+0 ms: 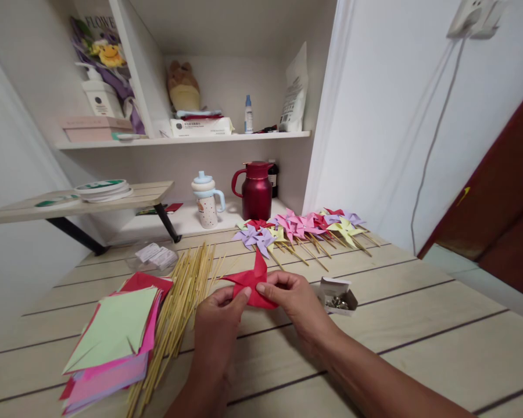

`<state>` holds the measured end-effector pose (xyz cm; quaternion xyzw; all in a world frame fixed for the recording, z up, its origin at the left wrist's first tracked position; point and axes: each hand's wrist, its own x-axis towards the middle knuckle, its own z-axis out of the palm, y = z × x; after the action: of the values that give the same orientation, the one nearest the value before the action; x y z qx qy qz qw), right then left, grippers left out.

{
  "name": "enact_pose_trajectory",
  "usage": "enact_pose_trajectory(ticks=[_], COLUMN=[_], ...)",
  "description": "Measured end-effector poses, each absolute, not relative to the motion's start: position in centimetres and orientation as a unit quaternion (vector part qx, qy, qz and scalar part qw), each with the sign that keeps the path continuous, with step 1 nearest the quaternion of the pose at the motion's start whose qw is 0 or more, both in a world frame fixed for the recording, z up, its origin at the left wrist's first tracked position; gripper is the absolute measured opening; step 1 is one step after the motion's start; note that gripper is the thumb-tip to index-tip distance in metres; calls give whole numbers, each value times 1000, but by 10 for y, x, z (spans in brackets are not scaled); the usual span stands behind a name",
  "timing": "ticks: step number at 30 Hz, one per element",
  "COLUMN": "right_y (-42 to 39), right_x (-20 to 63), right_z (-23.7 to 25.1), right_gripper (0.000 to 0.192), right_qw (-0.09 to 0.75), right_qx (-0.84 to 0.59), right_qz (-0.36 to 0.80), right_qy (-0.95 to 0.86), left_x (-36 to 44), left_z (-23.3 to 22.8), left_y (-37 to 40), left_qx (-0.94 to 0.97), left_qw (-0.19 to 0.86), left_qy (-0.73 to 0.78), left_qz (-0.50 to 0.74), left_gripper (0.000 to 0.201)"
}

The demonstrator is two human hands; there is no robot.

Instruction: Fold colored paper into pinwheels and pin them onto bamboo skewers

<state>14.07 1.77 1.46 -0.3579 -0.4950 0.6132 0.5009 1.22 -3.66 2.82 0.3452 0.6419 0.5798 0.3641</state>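
Both of my hands hold a folded red paper pinwheel (253, 281) just above the wooden table (418, 325). My left hand (220, 322) pinches its lower left flap. My right hand (296, 299) presses its centre and right side with thumb and fingers. A bundle of thin bamboo sticks (181, 307) lies just left of my hands. A stack of coloured paper squares (115, 339), light green on top, sits further left. A small open cardboard box of metal pins (337, 296) lies right of my right hand.
Several finished pinwheels on sticks (303, 229) lie in a row at the table's far side. Behind them stand a dark red jug (256, 191) and a spotted cup (207, 203). A raised wooden shelf (70, 203) with tape rolls is at left.
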Motion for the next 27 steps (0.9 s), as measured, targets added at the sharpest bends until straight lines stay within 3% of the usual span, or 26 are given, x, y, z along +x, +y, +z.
enact_pose_trajectory(ticks=[9, 17, 27], right_y=[17, 16, 14], right_x=[140, 138, 139], right_z=[16, 18, 17], right_gripper=[32, 34, 32], right_qw=[497, 501, 507], right_qx=[-355, -356, -344], right_qz=[617, 640, 639], right_qy=[-497, -462, -465], left_x=[11, 11, 12], left_z=[28, 26, 18], left_y=[-33, -31, -28], left_qx=[337, 371, 355], left_qw=[355, 283, 357], left_qy=[656, 657, 621], left_qz=[574, 592, 601], left_gripper=[26, 20, 22])
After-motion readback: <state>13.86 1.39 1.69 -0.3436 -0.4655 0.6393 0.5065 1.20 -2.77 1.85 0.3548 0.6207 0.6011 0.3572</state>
